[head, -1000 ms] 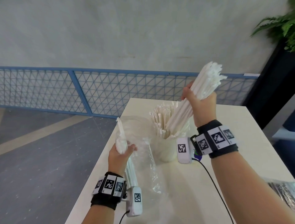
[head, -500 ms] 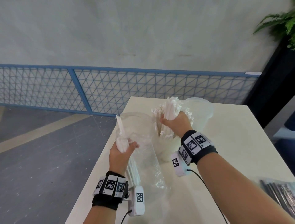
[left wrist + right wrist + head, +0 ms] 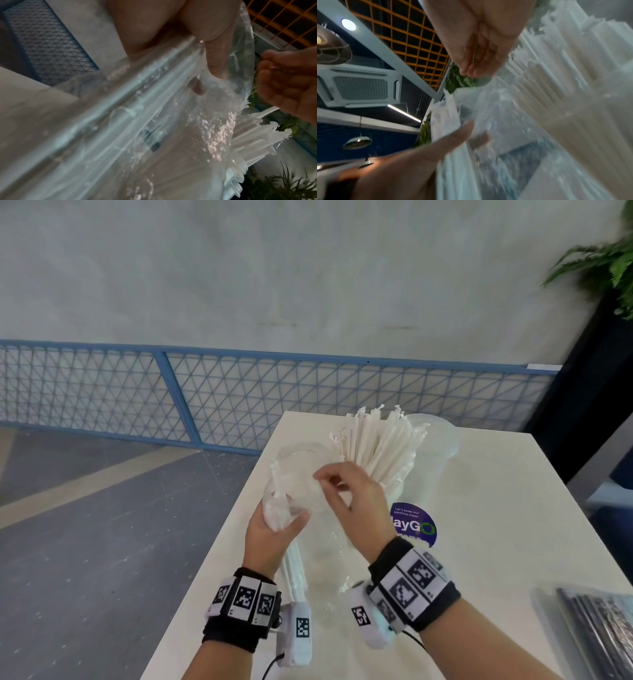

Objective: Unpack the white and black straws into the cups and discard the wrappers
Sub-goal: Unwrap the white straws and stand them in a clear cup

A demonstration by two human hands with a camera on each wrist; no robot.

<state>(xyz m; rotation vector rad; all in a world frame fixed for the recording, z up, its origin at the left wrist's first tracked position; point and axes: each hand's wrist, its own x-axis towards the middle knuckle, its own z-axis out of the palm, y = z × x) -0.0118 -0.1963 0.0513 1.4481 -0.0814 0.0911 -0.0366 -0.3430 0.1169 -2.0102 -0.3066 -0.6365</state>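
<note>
My left hand grips a clear plastic wrapper together with the few white straws left inside it, held upright over the table's left edge. My right hand pinches the rim of the wrapper's open mouth; the left wrist view shows its fingers on the plastic wrapper. Just behind the hands, a clear cup holds a full bunch of white straws. An empty clear cup stands to its right. A pack of black straws lies at the table's near right edge.
The white table carries a round purple sticker near the cups. Left of the table is grey floor, with a blue mesh fence behind. A dark planter with a green plant stands at the far right.
My right hand lowered its bundle of white straws into the cup, let go, and came over to the wrapper's mouth. The left hand kept its grip on the wrapper.
</note>
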